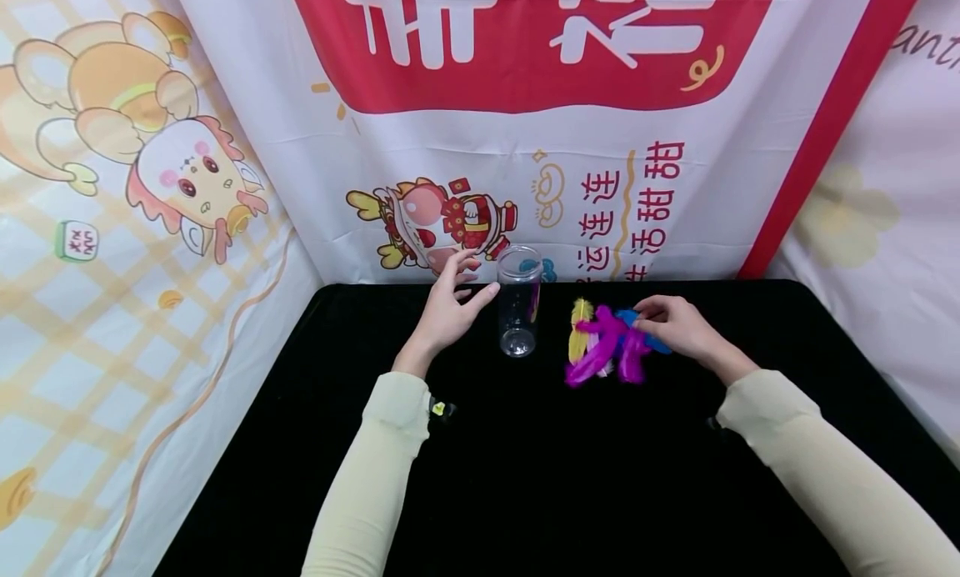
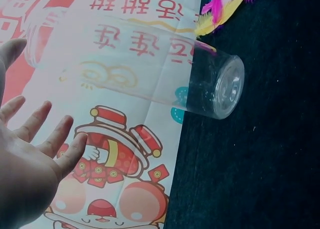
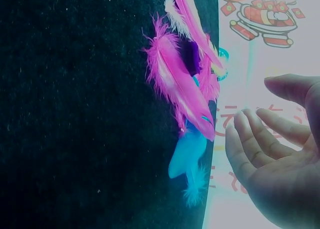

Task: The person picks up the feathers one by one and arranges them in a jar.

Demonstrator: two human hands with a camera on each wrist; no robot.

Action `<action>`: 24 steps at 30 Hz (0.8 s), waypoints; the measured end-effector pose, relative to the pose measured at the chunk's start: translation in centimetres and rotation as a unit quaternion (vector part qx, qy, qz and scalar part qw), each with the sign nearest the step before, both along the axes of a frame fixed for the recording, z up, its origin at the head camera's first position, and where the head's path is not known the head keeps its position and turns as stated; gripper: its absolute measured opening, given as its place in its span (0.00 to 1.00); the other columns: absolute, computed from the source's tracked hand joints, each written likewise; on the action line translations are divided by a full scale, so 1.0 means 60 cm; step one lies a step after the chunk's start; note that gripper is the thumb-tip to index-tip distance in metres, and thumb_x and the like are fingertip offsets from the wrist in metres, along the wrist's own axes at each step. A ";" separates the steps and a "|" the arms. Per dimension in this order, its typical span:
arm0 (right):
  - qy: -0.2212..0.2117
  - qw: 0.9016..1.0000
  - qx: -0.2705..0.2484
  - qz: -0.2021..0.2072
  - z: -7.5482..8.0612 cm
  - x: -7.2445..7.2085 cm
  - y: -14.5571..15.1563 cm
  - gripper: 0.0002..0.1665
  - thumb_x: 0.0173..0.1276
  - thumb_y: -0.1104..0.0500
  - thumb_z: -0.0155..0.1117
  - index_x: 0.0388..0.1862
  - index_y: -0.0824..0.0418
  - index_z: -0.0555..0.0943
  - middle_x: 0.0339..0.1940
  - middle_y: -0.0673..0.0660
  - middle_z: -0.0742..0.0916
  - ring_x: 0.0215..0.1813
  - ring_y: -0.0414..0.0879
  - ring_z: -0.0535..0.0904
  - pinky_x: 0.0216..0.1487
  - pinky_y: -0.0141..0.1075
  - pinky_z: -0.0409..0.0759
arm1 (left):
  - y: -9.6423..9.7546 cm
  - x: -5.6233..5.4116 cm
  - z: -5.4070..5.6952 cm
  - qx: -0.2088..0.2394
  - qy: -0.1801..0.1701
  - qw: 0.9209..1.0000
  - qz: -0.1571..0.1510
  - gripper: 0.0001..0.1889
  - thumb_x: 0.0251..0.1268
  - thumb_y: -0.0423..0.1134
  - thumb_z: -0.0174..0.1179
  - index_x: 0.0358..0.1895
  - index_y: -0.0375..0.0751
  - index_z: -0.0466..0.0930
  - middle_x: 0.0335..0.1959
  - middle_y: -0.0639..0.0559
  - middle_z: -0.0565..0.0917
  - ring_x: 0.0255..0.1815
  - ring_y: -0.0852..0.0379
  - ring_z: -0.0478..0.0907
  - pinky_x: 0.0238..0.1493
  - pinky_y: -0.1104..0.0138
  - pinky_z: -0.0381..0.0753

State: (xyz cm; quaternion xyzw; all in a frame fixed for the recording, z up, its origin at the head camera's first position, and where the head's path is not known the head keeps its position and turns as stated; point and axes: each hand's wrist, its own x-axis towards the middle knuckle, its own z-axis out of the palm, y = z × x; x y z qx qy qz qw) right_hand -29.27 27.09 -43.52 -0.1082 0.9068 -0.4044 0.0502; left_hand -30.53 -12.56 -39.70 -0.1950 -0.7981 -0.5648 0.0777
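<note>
A clear plastic jar point(image 1: 518, 310) stands upright on the black table, its mouth at the top. My left hand point(image 1: 452, 302) is just left of it, fingers spread; the left wrist view shows a gap between that hand point(image 2: 35, 159) and the jar point(image 2: 150, 64). Right of the jar lies a loose pile of feathers: magenta feathers point(image 1: 603, 348), a yellow feather point(image 1: 579, 331) and blue ones, with a bit of white. Over the blue side is my right hand point(image 1: 678, 327). In the right wrist view this hand point(image 3: 275, 154) has loosely bent fingers, holding nothing, near the blue feather point(image 3: 187, 151).
The black table point(image 1: 487, 477) ends at the back against a printed cloth backdrop point(image 1: 450, 160). A patterned cloth point(image 1: 150, 268) hangs along the left side. Another pale cloth point(image 1: 862, 227) hangs at the right.
</note>
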 end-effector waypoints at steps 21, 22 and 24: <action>0.004 1.000 -0.009 0.012 -0.010 0.000 -0.030 0.22 0.74 0.60 0.66 0.60 0.73 0.79 0.50 0.67 0.87 0.50 0.56 0.84 0.45 0.37 0.82 | 0.024 0.000 0.002 -0.009 -0.010 1.000 -0.007 0.39 0.70 0.49 0.67 0.78 0.50 0.57 0.71 0.49 0.71 0.72 0.41 0.69 0.69 0.46 0.71; 0.002 1.000 -0.010 0.014 -0.011 0.000 -0.031 0.23 0.74 0.60 0.66 0.61 0.73 0.79 0.50 0.67 0.87 0.50 0.55 0.84 0.45 0.37 0.82 | 0.025 0.000 0.002 -0.009 -0.012 1.000 -0.008 0.39 0.70 0.49 0.67 0.78 0.50 0.56 0.71 0.49 0.71 0.72 0.40 0.69 0.69 0.45 0.71; -0.003 1.000 -0.009 0.014 -0.012 -0.001 -0.033 0.23 0.74 0.60 0.66 0.61 0.74 0.78 0.51 0.68 0.86 0.51 0.55 0.84 0.45 0.37 0.83 | 0.027 0.000 0.002 -0.006 -0.015 1.000 -0.011 0.39 0.70 0.50 0.67 0.78 0.49 0.56 0.72 0.48 0.71 0.72 0.39 0.68 0.69 0.44 0.70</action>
